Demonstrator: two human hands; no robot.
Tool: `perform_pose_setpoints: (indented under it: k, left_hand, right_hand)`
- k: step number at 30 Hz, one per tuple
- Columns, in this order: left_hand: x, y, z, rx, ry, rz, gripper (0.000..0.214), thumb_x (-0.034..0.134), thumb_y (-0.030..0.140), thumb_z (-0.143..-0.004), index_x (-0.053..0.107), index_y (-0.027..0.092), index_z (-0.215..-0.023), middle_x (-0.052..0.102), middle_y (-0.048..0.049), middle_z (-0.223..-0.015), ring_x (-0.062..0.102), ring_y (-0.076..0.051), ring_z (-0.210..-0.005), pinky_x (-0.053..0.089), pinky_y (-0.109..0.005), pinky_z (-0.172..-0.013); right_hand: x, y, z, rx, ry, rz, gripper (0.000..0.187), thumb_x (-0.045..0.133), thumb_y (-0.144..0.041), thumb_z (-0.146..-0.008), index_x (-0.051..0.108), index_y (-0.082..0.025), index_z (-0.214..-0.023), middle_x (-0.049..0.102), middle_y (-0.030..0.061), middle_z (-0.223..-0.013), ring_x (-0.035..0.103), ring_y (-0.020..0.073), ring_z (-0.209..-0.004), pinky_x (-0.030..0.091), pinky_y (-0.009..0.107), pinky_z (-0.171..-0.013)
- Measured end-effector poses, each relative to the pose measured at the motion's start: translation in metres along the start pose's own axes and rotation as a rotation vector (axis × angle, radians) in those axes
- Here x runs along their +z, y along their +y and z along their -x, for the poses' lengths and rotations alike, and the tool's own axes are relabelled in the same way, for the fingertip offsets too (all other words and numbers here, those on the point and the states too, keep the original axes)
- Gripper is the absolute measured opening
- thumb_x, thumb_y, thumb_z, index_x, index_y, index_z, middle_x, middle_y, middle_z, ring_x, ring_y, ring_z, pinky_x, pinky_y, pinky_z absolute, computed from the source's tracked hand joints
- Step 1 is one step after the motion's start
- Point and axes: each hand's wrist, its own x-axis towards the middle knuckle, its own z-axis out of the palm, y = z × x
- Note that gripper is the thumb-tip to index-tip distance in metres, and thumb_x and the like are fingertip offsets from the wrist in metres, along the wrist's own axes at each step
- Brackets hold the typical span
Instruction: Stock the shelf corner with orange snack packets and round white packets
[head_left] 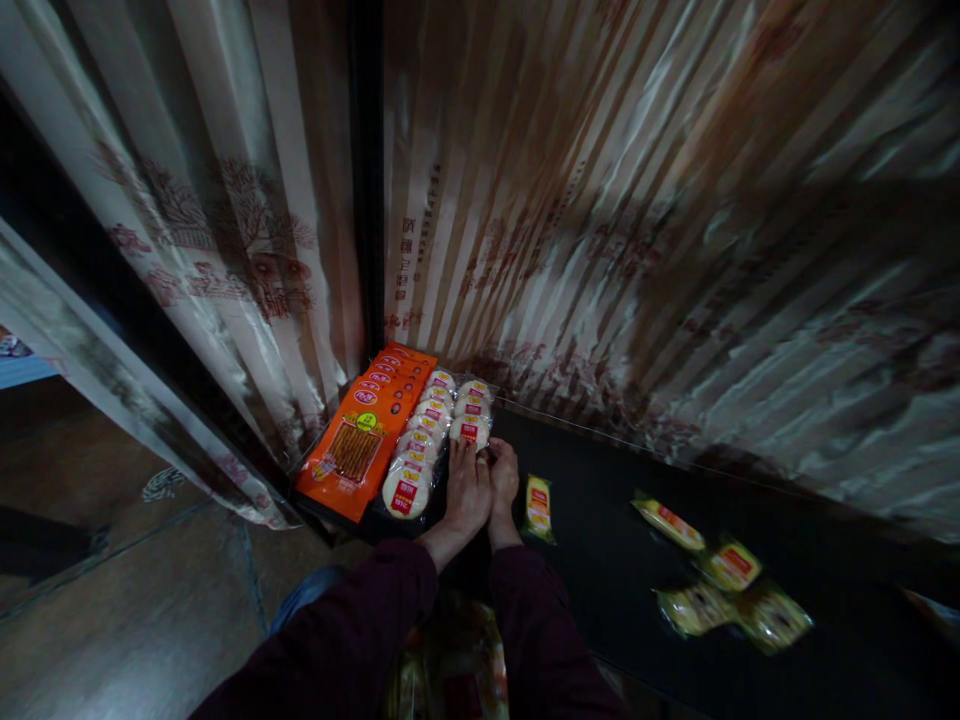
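Observation:
My left hand point(469, 488) reaches to the near end of the second row of round white cakes point(469, 430) in clear wrappers with red labels, its fingers over the front packet. Close against it, my right hand point(504, 478) has its fingers bent at the right edge of that same packet. To the left lies a longer overlapping row of the same wrapped round cakes point(407, 493). Beyond that row, several orange snack bags point(351, 450) overlap, the front one showing brown sticks. A small yellow wrapped snack point(538, 507) lies alone just right of my right hand.
Several more yellow wrapped snacks point(731, 565) lie loosely on the dark shelf point(600, 590) to the right. Printed curtain sheeting point(525, 250) hangs behind, with a black post point(367, 180) at the corner. More wrapped packets point(450, 665) are below my forearms. Tiled floor point(172, 620) shows at left.

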Motion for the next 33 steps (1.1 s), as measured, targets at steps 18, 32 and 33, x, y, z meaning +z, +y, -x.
perform_pose_setpoints:
  k: [18, 32, 33]
  left_hand:
    - [-0.011, 0.008, 0.009, 0.080, -0.011, 0.084, 0.045, 0.033, 0.022, -0.090, 0.053, 0.009, -0.128, 0.045, -0.0153, -0.144, 0.026, -0.025, -0.141, 0.022, -0.046, -0.118]
    - [-0.172, 0.001, -0.066, -0.053, 0.267, -0.521, 0.045, 0.052, 0.022, -0.082, 0.054, 0.014, -0.126, 0.039, -0.0131, -0.148, 0.013, -0.031, -0.144, 0.013, -0.049, -0.117]
    - [-0.180, -0.007, -0.071, -0.085, 0.260, -0.574, 0.048, 0.052, 0.023, -0.082, 0.051, 0.013, -0.130, 0.036, -0.0147, -0.149, 0.012, -0.033, -0.144, 0.013, -0.051, -0.116]
  right_hand:
    - [-0.006, -0.001, 0.005, -0.095, -0.069, 0.157, 0.032, 0.043, -0.025, -0.073, 0.062, -0.019, -0.098, 0.063, 0.0107, -0.103, 0.050, 0.0251, -0.100, 0.036, 0.039, -0.092]
    - [0.052, -0.090, -0.020, -0.192, -0.370, 0.068, 0.026, 0.048, -0.023, -0.077, 0.068, -0.023, -0.095, 0.072, 0.0046, -0.090, 0.065, 0.0207, -0.081, 0.050, 0.034, -0.076]
    - [0.059, -0.095, -0.022, -0.214, -0.409, 0.087, 0.026, 0.048, -0.022, -0.077, 0.069, -0.023, -0.094, 0.072, 0.0048, -0.089, 0.066, 0.0213, -0.081, 0.050, 0.035, -0.076]
